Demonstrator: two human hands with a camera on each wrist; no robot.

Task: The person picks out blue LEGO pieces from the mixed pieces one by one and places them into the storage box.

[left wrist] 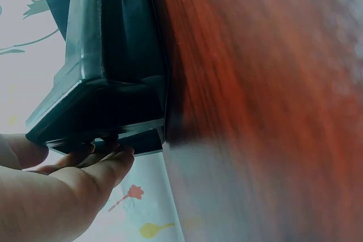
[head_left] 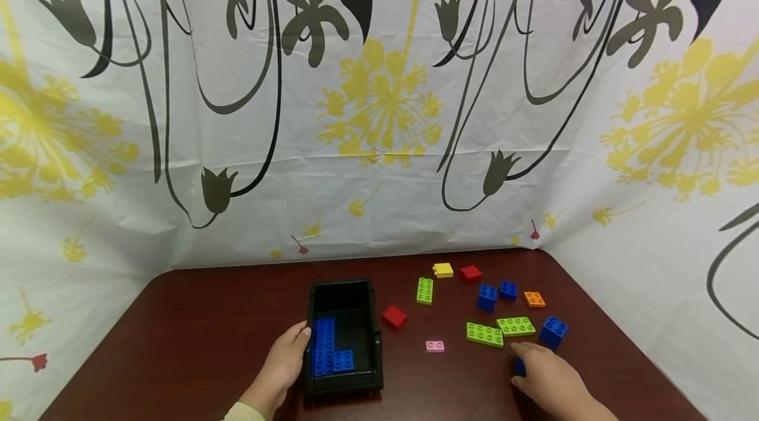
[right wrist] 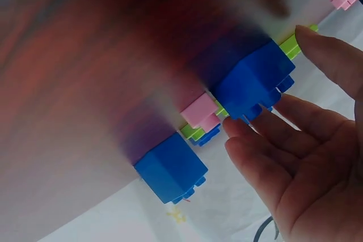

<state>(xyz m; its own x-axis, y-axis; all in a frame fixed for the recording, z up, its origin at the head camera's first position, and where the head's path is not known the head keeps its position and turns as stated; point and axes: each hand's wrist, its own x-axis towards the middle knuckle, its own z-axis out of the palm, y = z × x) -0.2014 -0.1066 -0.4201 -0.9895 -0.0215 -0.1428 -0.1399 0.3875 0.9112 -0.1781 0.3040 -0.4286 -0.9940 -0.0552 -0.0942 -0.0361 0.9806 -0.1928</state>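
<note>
My left hand [head_left: 284, 358] grips the left wall of a black plastic bin [head_left: 344, 382], thumb at the rim; in the left wrist view its fingers lie along the bin's outer side. Inside, a long blue brick [head_left: 324, 345] and a small square blue one [head_left: 343, 361] sit against the left wall. At the right, my right hand [head_left: 551, 378] reaches over a blue brick [right wrist: 252, 83], mostly covered in the head view. Its fingers and thumb are spread around that brick, the thumb apart from it. Another blue brick [head_left: 553, 332] stands just beyond the hand.
Lime bricks [head_left: 484, 335], a red brick [head_left: 394, 317], a light pink brick [head_left: 435, 346], an orange brick [head_left: 534, 300], a yellow brick [head_left: 443, 270] and more blue bricks [head_left: 487, 298] lie scattered on the dark table. A second pink brick [right wrist: 199, 110] shows beside the right fingers. Patterned sheeting [head_left: 379, 223] closes off the back and sides.
</note>
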